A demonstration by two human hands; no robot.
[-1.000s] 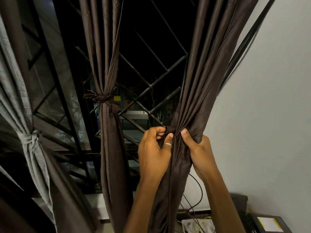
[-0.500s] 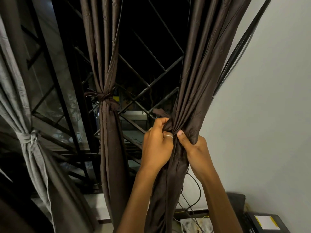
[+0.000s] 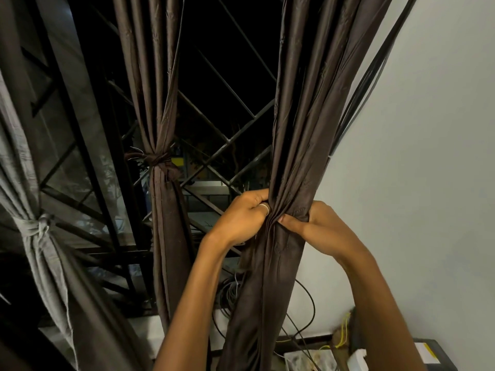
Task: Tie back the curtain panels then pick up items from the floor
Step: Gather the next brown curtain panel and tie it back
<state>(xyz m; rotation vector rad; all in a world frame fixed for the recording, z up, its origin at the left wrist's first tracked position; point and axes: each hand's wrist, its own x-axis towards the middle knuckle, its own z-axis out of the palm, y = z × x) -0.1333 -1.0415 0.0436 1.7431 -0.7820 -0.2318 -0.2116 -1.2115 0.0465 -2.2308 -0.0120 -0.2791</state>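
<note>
A dark brown curtain panel (image 3: 300,135) hangs at the right of the window, gathered into a bunch. My left hand (image 3: 242,215), with a ring on one finger, is closed on the bunch's left side. From the right, my right hand (image 3: 318,226) grips the same bunch, thumb pressed into the folds. Any tie band is hidden between the hands. A second brown panel (image 3: 163,210) in the middle is knotted with a brown tie (image 3: 158,159). A grey panel (image 3: 40,263) at the left is tied with a grey band (image 3: 37,223).
A metal window grille (image 3: 227,124) with diagonal bars stands behind the curtains, dark outside. A pale wall (image 3: 415,183) fills the right. Black cables (image 3: 302,298) loop below the curtain. Low at the right are a dark box (image 3: 434,354) and white items (image 3: 308,360).
Both hands slid up the right brown panel and closed tighter on it. The left hand turned from pinching with raised fingers to a fist against the folds.
</note>
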